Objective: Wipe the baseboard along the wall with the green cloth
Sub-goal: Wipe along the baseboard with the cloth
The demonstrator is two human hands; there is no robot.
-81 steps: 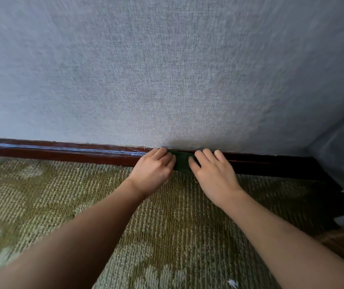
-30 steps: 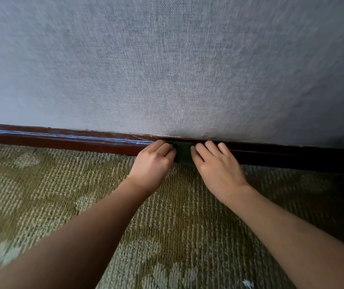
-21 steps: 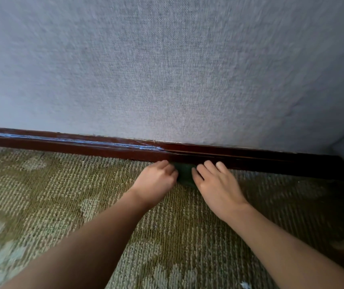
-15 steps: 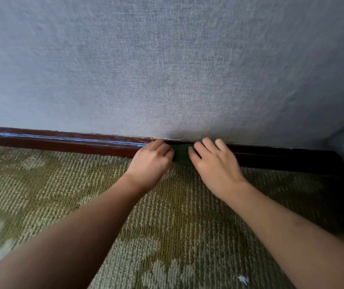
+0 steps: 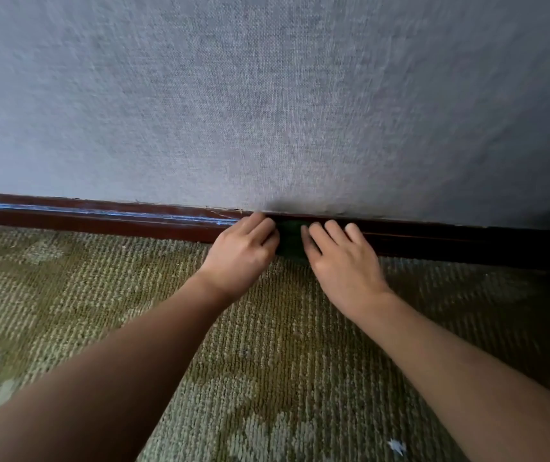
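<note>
Two bare hands press a small dark green cloth point(image 5: 292, 240) against a dark reddish-brown wooden baseboard point(image 5: 100, 217) at the foot of a grey woven-texture wall point(image 5: 267, 111). The left hand point(image 5: 243, 251) grips the cloth's left edge with curled fingers. The right hand point(image 5: 343, 258) lies flatter, its fingers stretched onto the baseboard and its thumb at the cloth's right edge. Both forearms reach over an olive-green patterned carpet point(image 5: 267, 345), where a small white scrap point(image 5: 397, 446) lies.

Grey woven wall point(image 5: 267, 95) above patterned olive carpet point(image 5: 283, 361).
</note>
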